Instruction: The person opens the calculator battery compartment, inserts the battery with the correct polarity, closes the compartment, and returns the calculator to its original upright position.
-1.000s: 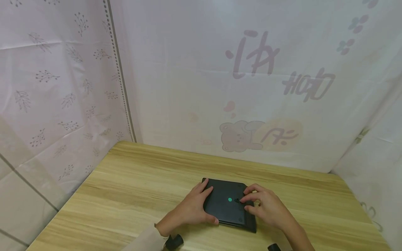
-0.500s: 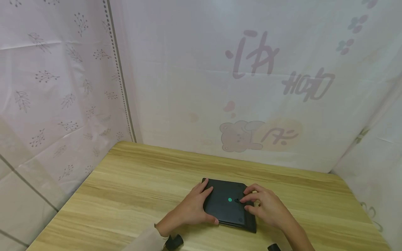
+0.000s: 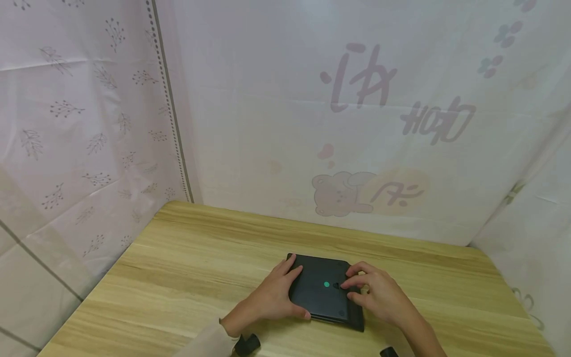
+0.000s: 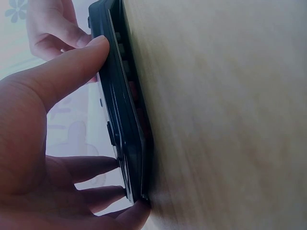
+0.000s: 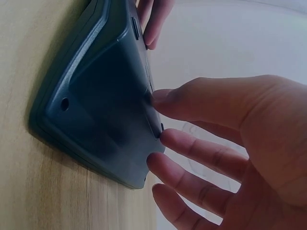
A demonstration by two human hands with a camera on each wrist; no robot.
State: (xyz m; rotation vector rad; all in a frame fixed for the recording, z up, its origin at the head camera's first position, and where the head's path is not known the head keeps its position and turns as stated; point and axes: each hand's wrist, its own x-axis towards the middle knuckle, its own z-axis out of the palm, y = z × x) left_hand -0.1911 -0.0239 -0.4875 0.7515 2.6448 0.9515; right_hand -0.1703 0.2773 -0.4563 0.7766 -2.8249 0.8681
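Note:
A black calculator (image 3: 314, 292) lies face down on the wooden table, its keys showing along the underside in the left wrist view. My left hand (image 3: 276, 295) grips its left end, thumb on the near edge and fingers spread to the far edge. On its back are a green round sticker (image 3: 326, 284) and a small latch notch (image 3: 336, 285). Beside the notch, my right hand (image 3: 374, 292) has bent fingers at the battery cover (image 5: 152, 117). The right wrist view shows thumb and a fingertip at opposite ends of that cover, pinching it.
The wood-grain table (image 3: 200, 258) extends around the calculator on all sides. Printed pale curtains (image 3: 267, 124) hang behind it and to both sides. A black wrist camera (image 3: 247, 344) sits by the left sleeve.
Both hands and the calculator keep their places. Around the latch notch, the battery cover's outline looks slightly different, with the notch darker now.

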